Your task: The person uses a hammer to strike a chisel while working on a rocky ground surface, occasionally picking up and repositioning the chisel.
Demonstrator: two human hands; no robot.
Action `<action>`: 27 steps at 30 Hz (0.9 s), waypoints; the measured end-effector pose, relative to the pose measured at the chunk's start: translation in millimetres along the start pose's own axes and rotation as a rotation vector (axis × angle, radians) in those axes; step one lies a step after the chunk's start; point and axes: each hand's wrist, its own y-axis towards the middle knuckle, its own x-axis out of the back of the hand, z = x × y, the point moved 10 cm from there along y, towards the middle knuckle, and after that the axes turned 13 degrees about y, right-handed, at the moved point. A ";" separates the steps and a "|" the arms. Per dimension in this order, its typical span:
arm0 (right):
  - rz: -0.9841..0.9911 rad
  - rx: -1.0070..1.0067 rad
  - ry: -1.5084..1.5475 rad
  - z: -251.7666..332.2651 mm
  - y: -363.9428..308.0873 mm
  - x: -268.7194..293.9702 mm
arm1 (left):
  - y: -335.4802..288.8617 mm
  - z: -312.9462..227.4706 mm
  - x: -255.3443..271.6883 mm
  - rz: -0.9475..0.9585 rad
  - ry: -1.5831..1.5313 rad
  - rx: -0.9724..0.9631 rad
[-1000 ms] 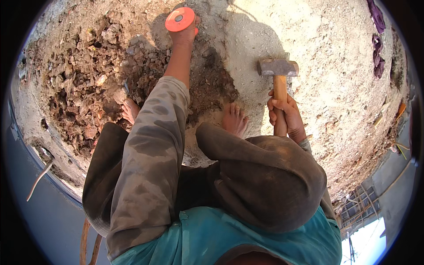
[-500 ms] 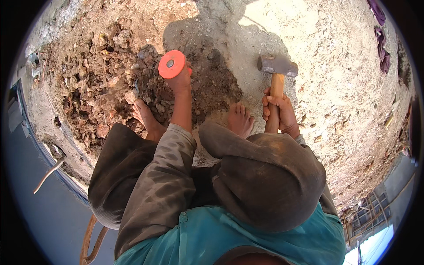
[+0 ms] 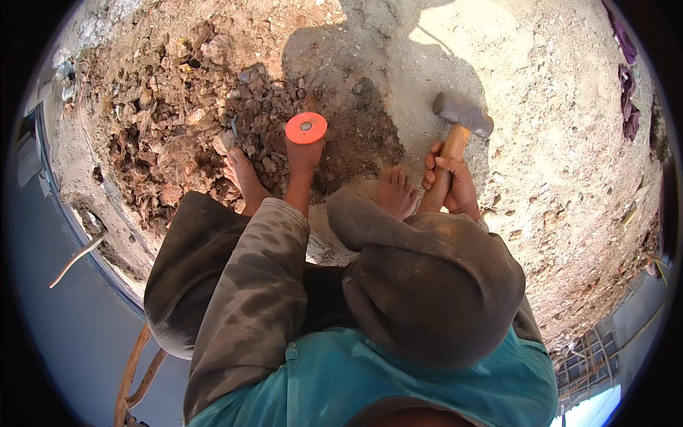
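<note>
My left hand [image 3: 304,156] is closed around a chisel below its round orange hand guard [image 3: 294,130]; the metal striking end [image 3: 306,126] shows at the guard's centre. The chisel's lower part is hidden under the guard and hand. To the right, my right hand [image 3: 459,182] grips the wooden handle of a club hammer [image 3: 455,144]. Its dark, heavy head points away from me, tilted to the right and held apart from the chisel. Broken ground [image 3: 341,153] lies around the chisel, between my bare feet.
Loose rubble [image 3: 163,135] heaps up on the left, beside my left foot [image 3: 244,181]. My right foot [image 3: 396,191] rests between the two tools. Purple cloth [image 3: 629,107] lies at the far right. A wooden stick [image 3: 80,257] juts out at the left edge.
My left hand has come nearer to me and slightly right, with the chisel's guard now seen more tilted. The hammer head has swung a little to the right.
</note>
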 end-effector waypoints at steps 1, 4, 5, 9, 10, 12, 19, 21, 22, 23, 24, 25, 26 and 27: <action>0.040 0.006 0.012 0.0 1.4 -2.9 | -8.7 12.7 7.7 -0.029 -0.060 0.061; 0.065 -0.017 0.057 -6.1 3.9 -1.1 | -21.8 27.0 13.1 0.018 -0.107 0.260; 0.072 -0.017 0.074 -6.7 6.6 -0.9 | -3.2 7.0 14.8 0.008 -0.060 0.134; 0.034 0.061 0.073 -3.9 10.6 3.8 | 60.0 -36.4 1.3 -0.020 -0.648 0.123; 0.036 0.097 0.069 -1.2 11.3 2.9 | 71.8 -53.2 5.8 -0.091 -0.786 0.002; 0.030 0.120 0.063 -1.2 12.9 1.3 | 82.5 -65.8 2.8 -0.139 -0.465 -0.024; 0.187 -0.008 0.172 -1.4 5.4 -16.7 | 85.5 -30.6 -2.2 0.045 -0.352 0.120; 0.060 0.016 0.064 7.9 0.0 -7.5 | 79.6 -24.9 5.0 0.063 -0.153 0.096; 0.016 0.040 0.019 14.4 -2.9 -7.1 | 77.0 -17.0 2.7 0.107 -0.153 0.160; -0.039 0.060 -0.056 19.6 -8.0 -7.0 | 72.6 -7.2 1.7 0.111 -0.321 0.255; -0.075 0.074 -0.185 23.9 -11.6 -10.9 | 73.0 -5.8 3.4 0.072 -0.426 0.270; -0.091 0.087 -0.309 26.7 -16.6 -18.0 | 72.7 -3.0 4.5 0.027 -0.533 0.294; -0.090 0.101 -0.418 28.9 -19.8 -28.1 | 74.0 -0.5 4.9 -0.024 -0.642 0.315; -0.082 0.088 -0.506 27.3 -22.7 -39.1 | 81.0 -5.4 3.3 -0.043 -0.718 0.267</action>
